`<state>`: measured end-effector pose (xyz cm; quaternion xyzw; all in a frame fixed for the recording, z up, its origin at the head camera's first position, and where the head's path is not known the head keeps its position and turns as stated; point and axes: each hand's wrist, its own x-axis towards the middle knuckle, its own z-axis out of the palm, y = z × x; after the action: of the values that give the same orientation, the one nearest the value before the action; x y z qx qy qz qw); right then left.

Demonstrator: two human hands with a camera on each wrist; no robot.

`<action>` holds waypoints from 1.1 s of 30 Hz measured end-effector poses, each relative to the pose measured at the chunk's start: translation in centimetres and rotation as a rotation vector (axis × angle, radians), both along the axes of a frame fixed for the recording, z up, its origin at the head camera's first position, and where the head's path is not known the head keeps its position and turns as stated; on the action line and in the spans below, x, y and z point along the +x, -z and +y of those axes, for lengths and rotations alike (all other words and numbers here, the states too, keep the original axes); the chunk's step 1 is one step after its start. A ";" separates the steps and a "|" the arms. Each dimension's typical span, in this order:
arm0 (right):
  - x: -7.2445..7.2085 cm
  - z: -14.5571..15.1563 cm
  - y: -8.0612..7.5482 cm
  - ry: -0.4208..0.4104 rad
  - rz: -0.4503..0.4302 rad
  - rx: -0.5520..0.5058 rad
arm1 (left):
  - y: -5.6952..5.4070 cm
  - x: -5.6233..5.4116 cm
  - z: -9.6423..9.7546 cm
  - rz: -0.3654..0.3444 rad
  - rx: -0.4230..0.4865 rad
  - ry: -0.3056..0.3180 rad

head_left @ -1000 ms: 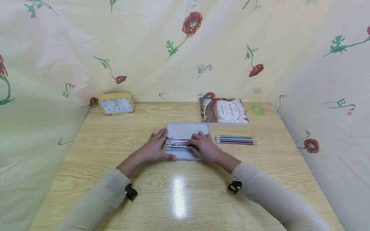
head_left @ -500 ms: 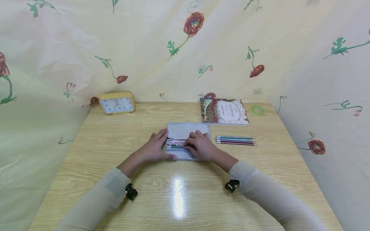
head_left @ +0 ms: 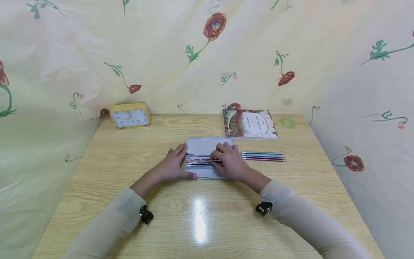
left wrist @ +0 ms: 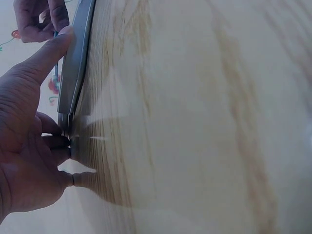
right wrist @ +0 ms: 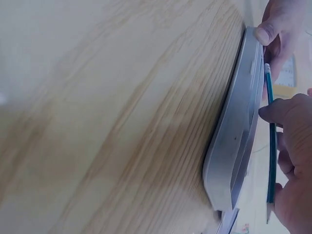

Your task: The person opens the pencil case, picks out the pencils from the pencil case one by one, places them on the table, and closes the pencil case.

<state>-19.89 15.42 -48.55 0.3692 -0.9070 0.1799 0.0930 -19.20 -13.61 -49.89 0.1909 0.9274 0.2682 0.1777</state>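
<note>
An opened grey metal pencil case point(head_left: 207, 174) lies on the table with its lid point(head_left: 207, 145) folded back, several pencils inside. Spread over its left end is my left hand point(head_left: 174, 166), thumb on the front edge and fingers at the back. My right hand point(head_left: 229, 162) pinches a dark green pencil point(right wrist: 272, 161) between thumb and fingers, raised at a slant over the case. Its white eraser end point(right wrist: 267, 68) points toward the left hand, and its sharpened tip sticks out beyond the right palm. The right hand covers the case's right end in the head view.
Several pencils point(head_left: 262, 157) lie in a row right of the case. Behind them are a picture-covered book point(head_left: 250, 124) and a green ring point(head_left: 293, 125). A yellow clock point(head_left: 130, 116) stands at the back left. Flowered cloth hangs around the table point(head_left: 155, 223).
My right hand, earlier reaching into the case, has moved slightly right and lifted a pencil above the others. The left hand stays in place.
</note>
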 end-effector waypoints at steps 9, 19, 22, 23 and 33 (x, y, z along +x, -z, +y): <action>-0.2 2.7 -0.6 0.072 0.028 -0.001 | -0.1 0.0 0.0 -0.006 0.027 0.000; -0.4 7.3 -0.6 0.147 0.086 0.000 | -0.1 0.0 0.0 -0.004 0.033 0.002; -0.3 8.8 -0.5 0.176 0.094 -0.002 | -0.1 0.0 0.0 -0.005 0.027 0.003; -0.3 9.4 -0.4 0.186 0.098 -0.002 | 0.0 0.0 0.0 -0.006 0.026 0.003; 0.6 14.2 0.6 0.266 0.092 0.017 | 0.0 0.0 0.1 -0.014 0.028 0.002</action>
<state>-19.30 29.66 -49.16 0.2544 -0.9442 0.1410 0.1545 -19.18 -13.49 -49.85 0.1924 0.9222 0.2823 0.1815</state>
